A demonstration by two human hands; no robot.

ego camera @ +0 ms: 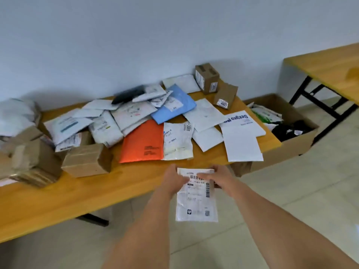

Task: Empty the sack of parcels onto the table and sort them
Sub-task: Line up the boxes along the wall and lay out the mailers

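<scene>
While both hands (196,179) grip a labelled mailer (196,200) (barcode up), "4001" box (225,96) nearby

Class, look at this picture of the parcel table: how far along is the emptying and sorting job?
Done: parcels already lie spread over the table, and no sack is in view. In hand: the left hand and right hand hold one white labelled parcel above the table's near edge. Left: the mixed heap of mailers, including the orange mailer, looks unsorted; the floor box holds some bags.
</scene>
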